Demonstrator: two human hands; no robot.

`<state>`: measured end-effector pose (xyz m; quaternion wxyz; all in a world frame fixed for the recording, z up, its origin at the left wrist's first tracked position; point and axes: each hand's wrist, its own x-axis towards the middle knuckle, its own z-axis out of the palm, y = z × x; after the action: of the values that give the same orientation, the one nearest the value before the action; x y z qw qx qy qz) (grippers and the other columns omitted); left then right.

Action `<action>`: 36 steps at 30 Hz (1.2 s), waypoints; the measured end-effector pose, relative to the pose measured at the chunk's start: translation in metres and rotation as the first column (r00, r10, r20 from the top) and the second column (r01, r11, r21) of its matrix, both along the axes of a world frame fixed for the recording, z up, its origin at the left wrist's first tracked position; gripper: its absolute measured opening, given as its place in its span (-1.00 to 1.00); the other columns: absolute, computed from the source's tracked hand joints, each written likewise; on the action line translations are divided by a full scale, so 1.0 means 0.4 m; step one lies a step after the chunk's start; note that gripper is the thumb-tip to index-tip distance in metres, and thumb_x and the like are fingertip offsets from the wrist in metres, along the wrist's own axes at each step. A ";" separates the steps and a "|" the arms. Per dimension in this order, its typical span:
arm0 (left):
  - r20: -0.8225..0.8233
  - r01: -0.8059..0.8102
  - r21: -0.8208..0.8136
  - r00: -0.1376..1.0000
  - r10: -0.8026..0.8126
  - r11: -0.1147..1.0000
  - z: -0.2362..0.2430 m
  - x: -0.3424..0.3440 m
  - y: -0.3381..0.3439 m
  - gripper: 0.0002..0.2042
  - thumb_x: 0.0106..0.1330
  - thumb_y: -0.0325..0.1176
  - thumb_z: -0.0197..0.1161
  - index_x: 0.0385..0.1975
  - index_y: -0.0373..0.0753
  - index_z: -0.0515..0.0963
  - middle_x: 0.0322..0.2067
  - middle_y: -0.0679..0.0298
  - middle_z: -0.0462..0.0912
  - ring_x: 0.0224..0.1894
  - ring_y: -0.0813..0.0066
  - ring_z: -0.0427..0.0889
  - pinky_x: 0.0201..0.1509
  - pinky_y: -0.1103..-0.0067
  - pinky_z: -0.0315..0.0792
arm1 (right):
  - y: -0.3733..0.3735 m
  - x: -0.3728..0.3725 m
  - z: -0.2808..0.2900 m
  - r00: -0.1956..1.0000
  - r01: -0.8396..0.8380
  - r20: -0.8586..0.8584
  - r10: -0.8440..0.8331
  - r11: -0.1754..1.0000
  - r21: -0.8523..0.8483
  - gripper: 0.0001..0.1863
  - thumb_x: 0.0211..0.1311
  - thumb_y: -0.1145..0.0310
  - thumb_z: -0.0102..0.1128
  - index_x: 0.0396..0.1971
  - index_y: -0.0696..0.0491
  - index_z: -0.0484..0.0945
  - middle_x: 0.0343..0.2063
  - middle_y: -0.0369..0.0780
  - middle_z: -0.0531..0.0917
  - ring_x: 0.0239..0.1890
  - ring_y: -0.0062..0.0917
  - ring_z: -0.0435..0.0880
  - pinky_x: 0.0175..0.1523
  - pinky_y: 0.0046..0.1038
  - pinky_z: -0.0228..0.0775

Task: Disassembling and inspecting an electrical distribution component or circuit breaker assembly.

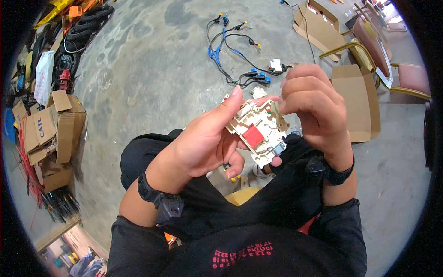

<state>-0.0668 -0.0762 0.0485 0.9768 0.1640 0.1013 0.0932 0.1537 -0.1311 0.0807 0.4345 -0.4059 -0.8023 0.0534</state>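
My left hand [203,141] is closed around the edge of an opened cream plastic housing [262,156], its thumb along the upper left side. The housing looks like the inside of a breaker or similar electrical device. A red block [252,135] sits in its middle, and a grey metal terminal [278,147] is at its lower corner. A tan lever-like piece [279,118] stands at the right edge. Beside that edge my right hand [316,108] is curled with its fingertips pinched together; whatever is between them is hidden.
A black-and-blue cable harness [216,51] lies on the concrete floor ahead, near a small white part [275,63] and a broken white piece [259,93]. Open cardboard boxes [355,101] and chairs [374,44] stand right. Cartons [69,124] and red wires [28,161] are left.
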 end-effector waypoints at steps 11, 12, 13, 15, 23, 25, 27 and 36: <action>-0.016 0.019 -0.059 1.000 -0.020 0.998 0.006 -0.002 0.003 -0.25 0.51 0.28 -0.46 0.34 -0.27 0.26 0.03 -0.08 0.62 -0.41 0.02 0.75 -0.78 0.67 0.38 | -0.012 -0.002 -0.021 0.985 -0.042 -0.171 0.026 0.995 -0.092 -0.67 -0.19 0.82 0.15 -0.38 0.14 0.56 -0.37 -0.21 0.63 -0.24 -0.32 0.60 -0.16 -0.41 0.47; -0.050 0.010 -0.014 0.999 -0.011 1.000 0.008 0.000 0.003 -0.24 0.50 0.28 -0.47 0.33 -0.27 0.27 0.03 -0.08 0.62 -0.40 0.00 0.75 -0.79 0.67 0.37 | -0.015 -0.004 -0.023 0.960 -0.038 -0.279 -0.015 0.982 -0.183 -0.66 -0.15 0.86 0.07 -0.36 0.15 0.54 -0.35 -0.20 0.61 -0.24 -0.37 0.59 -0.16 -0.44 0.47; -0.047 0.007 -0.020 0.999 -0.008 1.000 0.004 0.000 0.004 -0.24 0.50 0.28 -0.47 0.33 -0.27 0.27 0.03 -0.08 0.62 -0.40 0.00 0.75 -0.79 0.67 0.37 | -0.019 -0.006 -0.025 0.923 -0.044 -0.380 -0.066 0.961 -0.274 -0.64 -0.11 0.90 0.00 -0.34 0.16 0.52 -0.33 -0.19 0.59 -0.25 -0.42 0.57 -0.16 -0.48 0.46; 0.027 0.028 -0.010 0.999 -0.027 1.000 -0.005 0.002 0.005 -0.22 0.49 0.31 -0.50 0.32 -0.28 0.27 0.02 -0.09 0.62 -0.39 -0.03 0.75 -0.80 0.67 0.35 | -0.023 -0.011 -0.031 0.887 -0.090 -0.454 -0.080 0.936 -0.340 -0.61 -0.10 0.91 -0.10 -0.31 0.17 0.48 -0.30 -0.18 0.55 -0.23 -0.50 0.54 -0.15 -0.54 0.43; -0.047 -0.004 -0.011 0.999 0.004 1.000 0.006 0.000 -0.008 -0.16 0.45 0.37 -0.55 0.24 -0.31 0.33 -0.07 -0.10 0.66 -0.42 -0.04 0.75 -0.80 0.67 0.36 | -0.013 -0.004 -0.041 0.906 -0.216 -0.420 0.055 0.913 -0.347 -0.65 0.00 0.88 -0.03 -0.24 0.17 0.45 -0.28 -0.18 0.53 -0.21 -0.51 0.52 -0.12 -0.57 0.43; -0.053 -0.008 -0.018 0.999 0.007 1.000 0.001 -0.002 -0.005 -0.15 0.44 0.38 -0.55 0.22 -0.32 0.35 -0.09 -0.09 0.67 -0.43 -0.03 0.75 -0.81 0.67 0.36 | -0.012 -0.006 -0.041 0.904 -0.216 -0.425 0.047 0.908 -0.358 -0.66 0.02 0.88 -0.01 -0.23 0.17 0.45 -0.28 -0.18 0.54 -0.20 -0.51 0.52 -0.11 -0.56 0.43; 0.074 0.029 -0.060 0.997 -0.024 0.998 -0.010 -0.003 -0.001 -0.13 0.43 0.39 -0.56 0.16 -0.34 0.39 -0.12 -0.07 0.68 -0.44 0.00 0.75 -0.81 0.66 0.35 | -0.016 -0.011 -0.042 0.902 -0.217 -0.430 0.037 0.900 -0.378 -0.67 0.05 0.87 0.00 -0.23 0.17 0.44 -0.29 -0.18 0.54 -0.20 -0.51 0.52 -0.10 -0.55 0.43; -0.037 0.022 0.011 0.999 -0.022 1.000 0.005 -0.001 -0.005 -0.10 0.41 0.40 -0.57 0.10 -0.37 0.43 -0.18 -0.03 0.70 -0.49 0.08 0.75 -0.83 0.66 0.31 | -0.013 -0.020 -0.045 0.874 -0.201 -0.485 -0.040 0.878 -0.435 -0.74 0.12 0.83 0.06 -0.24 0.19 0.42 -0.32 -0.18 0.56 -0.20 -0.49 0.54 -0.10 -0.50 0.43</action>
<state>-0.0672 -0.0783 0.0505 0.9748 0.1723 0.1170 0.0800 0.1455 -0.1362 0.0629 0.5044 -0.4382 -0.6486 0.3647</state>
